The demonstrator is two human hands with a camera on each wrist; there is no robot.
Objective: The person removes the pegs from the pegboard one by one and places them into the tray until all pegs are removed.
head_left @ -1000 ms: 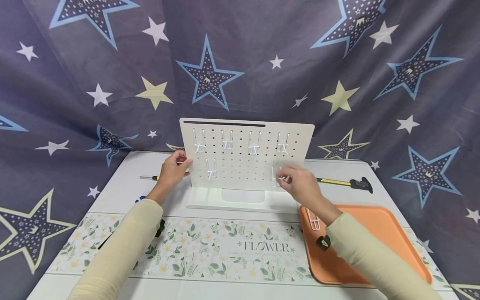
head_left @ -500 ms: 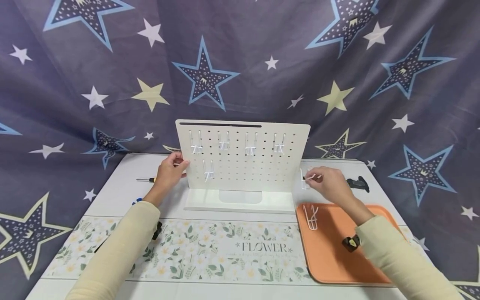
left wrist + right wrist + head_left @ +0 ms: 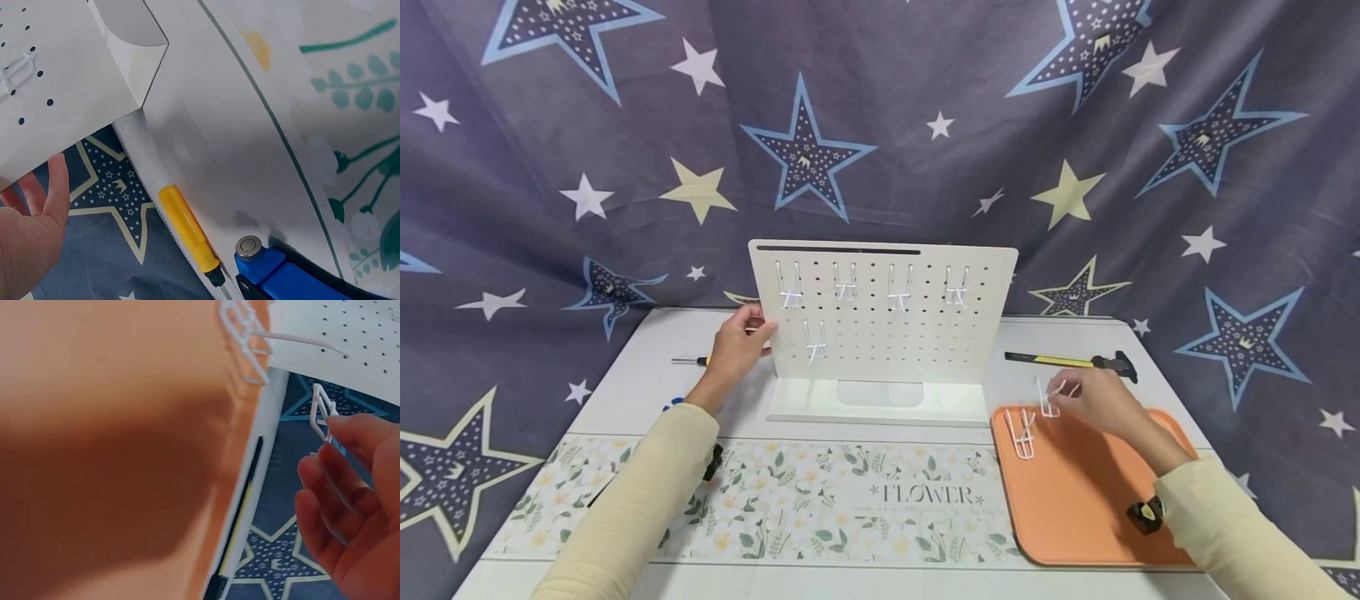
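Observation:
A white pegboard point(image 3: 902, 342) stands upright on its base, with several white wire hooks point(image 3: 898, 297) hung in its holes. At its left edge, my left hand point(image 3: 739, 342) grips the board; in the left wrist view its fingertips point(image 3: 57, 169) lie against that edge. My right hand point(image 3: 1101, 404) pinches another white wire hook point(image 3: 1048, 402) between thumb and finger, over the far edge of the orange tray point(image 3: 1075, 517). This hook point(image 3: 317, 412) shows at the fingertips in the right wrist view, apart from the board. One more wire hook point(image 3: 1022, 437) lies in the tray's left corner.
Behind the tray lies a black caliper-like tool point(image 3: 1060, 361) with a yellow strip. Left of the board are a yellow-handled screwdriver point(image 3: 187, 228) and a blue-and-black tool point(image 3: 294, 275). A flowered runner point(image 3: 850, 500) crosses the white table; a star-patterned curtain point(image 3: 880, 125) hangs behind.
My right hand has drawn the wire hook away from the board's lower right, moving right and then down to the tray. The left hand keeps its grip on the board's edge.

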